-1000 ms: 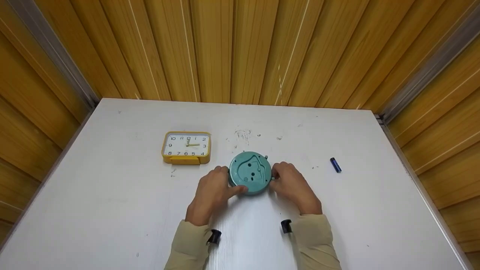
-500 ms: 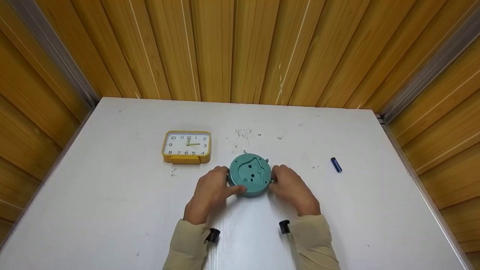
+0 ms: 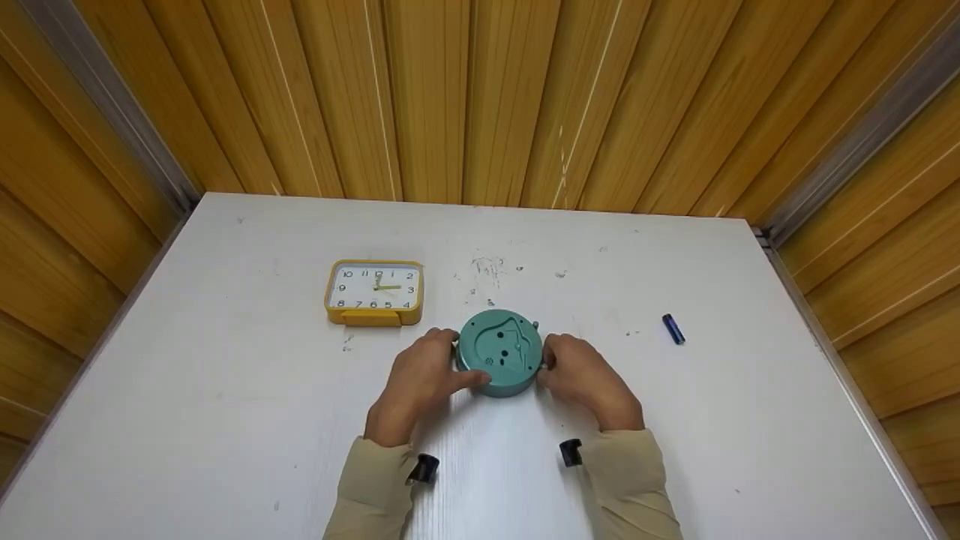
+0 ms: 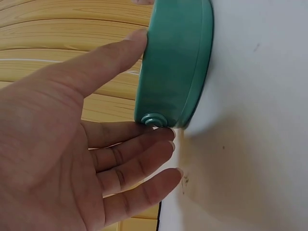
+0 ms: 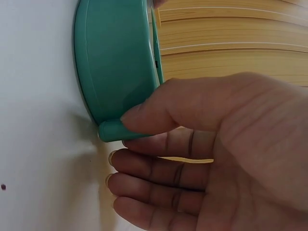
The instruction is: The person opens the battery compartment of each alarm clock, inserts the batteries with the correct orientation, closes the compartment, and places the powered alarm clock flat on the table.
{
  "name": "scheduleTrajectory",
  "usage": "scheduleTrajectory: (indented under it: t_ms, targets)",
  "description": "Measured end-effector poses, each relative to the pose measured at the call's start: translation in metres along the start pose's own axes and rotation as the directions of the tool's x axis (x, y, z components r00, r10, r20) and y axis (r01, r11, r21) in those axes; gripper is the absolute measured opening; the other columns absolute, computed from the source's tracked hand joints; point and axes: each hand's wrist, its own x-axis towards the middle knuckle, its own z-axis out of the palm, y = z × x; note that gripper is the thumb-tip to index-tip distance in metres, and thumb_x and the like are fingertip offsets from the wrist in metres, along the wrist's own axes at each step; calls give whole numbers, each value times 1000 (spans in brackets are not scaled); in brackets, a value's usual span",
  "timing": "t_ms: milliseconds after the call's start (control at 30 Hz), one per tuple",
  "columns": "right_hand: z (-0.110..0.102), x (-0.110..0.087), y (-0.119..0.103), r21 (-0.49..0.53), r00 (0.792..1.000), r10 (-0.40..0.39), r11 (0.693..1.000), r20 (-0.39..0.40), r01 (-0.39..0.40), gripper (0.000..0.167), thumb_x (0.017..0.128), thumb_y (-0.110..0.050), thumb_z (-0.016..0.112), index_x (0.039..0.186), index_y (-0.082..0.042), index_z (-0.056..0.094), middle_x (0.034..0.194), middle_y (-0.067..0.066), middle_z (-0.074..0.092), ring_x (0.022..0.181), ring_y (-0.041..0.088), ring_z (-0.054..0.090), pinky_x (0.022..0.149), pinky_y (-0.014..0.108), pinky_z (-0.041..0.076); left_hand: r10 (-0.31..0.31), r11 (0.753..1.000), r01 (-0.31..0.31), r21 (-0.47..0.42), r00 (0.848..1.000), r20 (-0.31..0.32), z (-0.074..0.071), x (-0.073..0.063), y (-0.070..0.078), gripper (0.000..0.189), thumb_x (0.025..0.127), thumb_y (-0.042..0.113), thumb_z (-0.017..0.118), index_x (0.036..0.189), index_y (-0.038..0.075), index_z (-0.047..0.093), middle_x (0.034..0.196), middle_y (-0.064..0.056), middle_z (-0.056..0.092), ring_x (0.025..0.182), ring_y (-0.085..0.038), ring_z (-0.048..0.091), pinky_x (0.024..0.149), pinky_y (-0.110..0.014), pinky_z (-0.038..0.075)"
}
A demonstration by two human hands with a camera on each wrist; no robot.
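A round teal clock (image 3: 480, 349) is face down in front of me, its back showing a curved recess and small holes. My left hand (image 3: 420, 379) holds its left side, thumb on the near top edge. In the left wrist view the index finger is at a round knob (image 4: 154, 119), the other fingers stretched below it. My right hand (image 3: 585, 375) is at the clock's right side. There, in the right wrist view, thumb and index finger pinch a short teal peg (image 5: 111, 130) sticking out of the case; the remaining fingers are loosely bent.
A yellow rectangular clock (image 3: 375, 289) with a white dial lies behind and left of the hands on the white table (image 3: 187, 360). A blue battery (image 3: 673, 328) lies off to the right. Yellow wood-look panels (image 3: 427, 97) close off the back and sides.
The teal clock and both hands have shifted very slightly toward me, and more of the clock's near side wall shows. Both hands keep their hold.
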Motion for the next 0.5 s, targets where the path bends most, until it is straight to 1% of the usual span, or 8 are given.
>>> scheduleTrajectory:
  t_ms: [167, 400, 500]
  targets:
    - [0, 1, 0, 18, 1000, 24, 1000, 19, -25, 12, 88, 5, 69, 93, -4, 63, 88, 7, 60, 81, 24, 55, 73, 40, 51, -9, 1000, 9, -7, 1000, -2, 1, 0, 0, 78, 81, 40, 94, 138, -3, 63, 128, -13, 66, 116, -28, 64, 105, -46, 51]
    - [0, 1, 0, 22, 999, 35, 999, 26, -35, 11, 89, 4, 70, 95, -4, 64, 89, 7, 61, 82, 25, 56, 75, 41, 51, 0, 1000, 0, 1, 1000, -3, 1, 0, -1, 79, 81, 41, 94, 138, -4, 62, 127, -14, 66, 116, -29, 64, 105, -47, 51]
    - [0, 1, 0, 26, 999, 36, 999, 27, -36, 12, 88, 4, 70, 94, -4, 64, 89, 7, 61, 82, 25, 56, 75, 41, 51, -16, 1000, 16, -2, 1000, 6, 1, 0, 0, 80, 82, 41, 94, 140, -3, 62, 129, -14, 66, 117, -28, 63, 107, -46, 50]
